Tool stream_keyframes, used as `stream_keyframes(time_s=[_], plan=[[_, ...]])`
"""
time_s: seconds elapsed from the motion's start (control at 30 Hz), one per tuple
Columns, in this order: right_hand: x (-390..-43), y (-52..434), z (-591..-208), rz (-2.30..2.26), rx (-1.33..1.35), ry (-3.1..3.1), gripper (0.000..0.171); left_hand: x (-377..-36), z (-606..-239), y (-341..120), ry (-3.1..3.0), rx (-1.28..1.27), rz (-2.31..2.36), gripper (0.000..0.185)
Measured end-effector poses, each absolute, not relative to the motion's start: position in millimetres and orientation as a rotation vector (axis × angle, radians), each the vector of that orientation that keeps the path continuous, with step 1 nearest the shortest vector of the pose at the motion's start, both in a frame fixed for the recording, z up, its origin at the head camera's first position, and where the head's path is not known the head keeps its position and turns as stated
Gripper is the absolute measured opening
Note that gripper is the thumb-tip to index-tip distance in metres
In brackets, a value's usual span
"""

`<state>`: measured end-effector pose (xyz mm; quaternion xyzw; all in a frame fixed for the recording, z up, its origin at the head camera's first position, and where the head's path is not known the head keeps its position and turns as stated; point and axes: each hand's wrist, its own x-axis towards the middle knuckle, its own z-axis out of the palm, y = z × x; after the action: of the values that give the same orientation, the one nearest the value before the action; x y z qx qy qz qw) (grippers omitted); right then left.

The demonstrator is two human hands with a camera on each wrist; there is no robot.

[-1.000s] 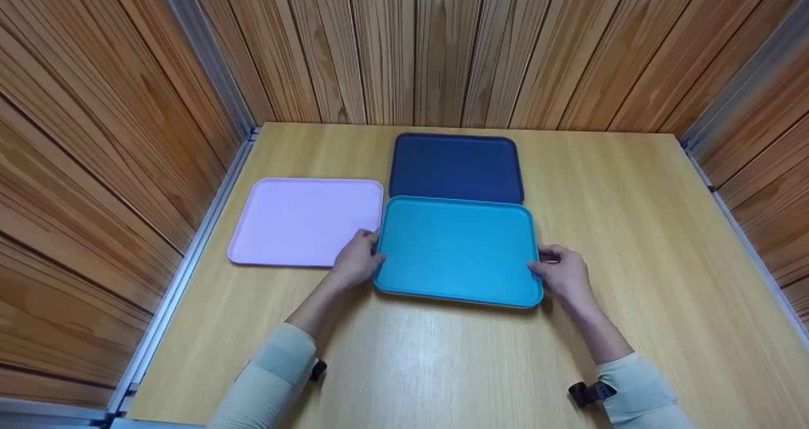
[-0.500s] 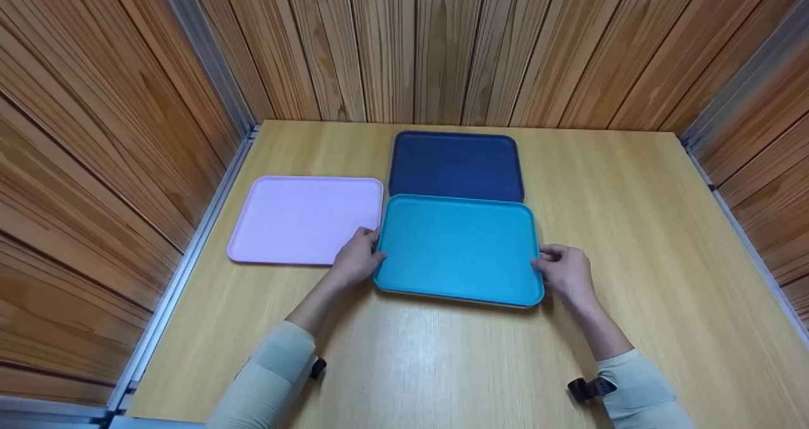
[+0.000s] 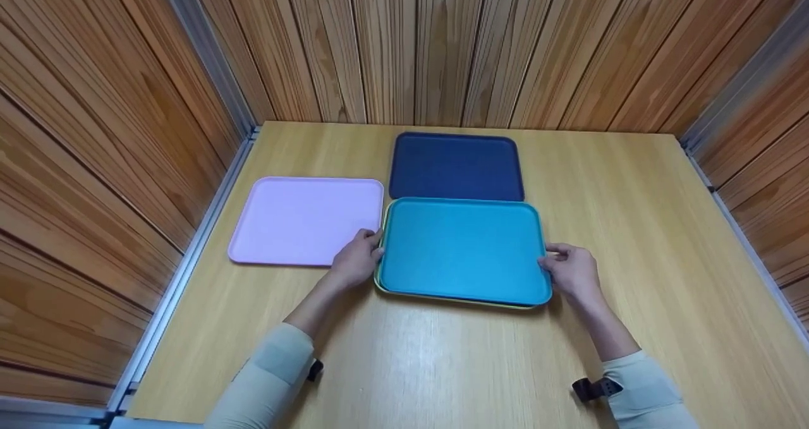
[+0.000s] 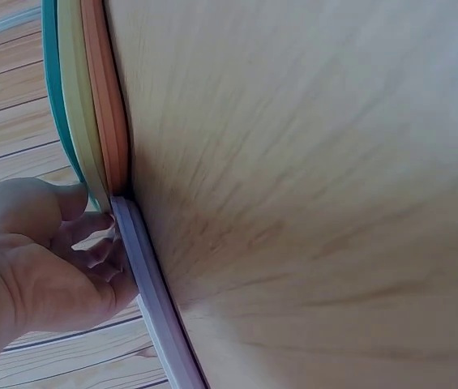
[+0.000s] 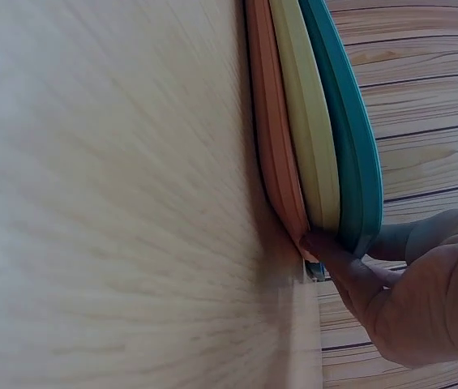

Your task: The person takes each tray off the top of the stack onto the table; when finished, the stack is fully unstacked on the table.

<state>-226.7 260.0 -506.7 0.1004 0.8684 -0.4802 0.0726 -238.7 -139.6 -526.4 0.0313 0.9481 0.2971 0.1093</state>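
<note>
Just beside left hand [image 3: 357,258]: pink tray [image 3: 297,217] (seemingly touching); navy tray [image 3: 455,163] behind

Lower trays [image 5: 293,138] hidden under teal tray [image 3: 463,251]

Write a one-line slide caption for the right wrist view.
Right hand pinching the teal tray atop yellow and orange trays.

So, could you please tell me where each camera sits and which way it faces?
Head: high, facing forward and down at the table, three spread trays and both forearms; left hand and right hand grip the teal tray.
Left wrist: low at table level, facing the stack's left edge; fingers and the pink tray show.
Right wrist: low, facing the stack's right edge; fingers show.
Both wrist views share the teal, yellow tray and orange tray stacked edges.
</note>
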Motion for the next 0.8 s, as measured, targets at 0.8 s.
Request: stream_keyframes(time_s=[0.8], plan=[[-213.9,276.7,-499.3,-1.478,0.106,2.392,0.061,-235.5,-526.9,-138.9,2.849,0.178,0.829,0.064]])
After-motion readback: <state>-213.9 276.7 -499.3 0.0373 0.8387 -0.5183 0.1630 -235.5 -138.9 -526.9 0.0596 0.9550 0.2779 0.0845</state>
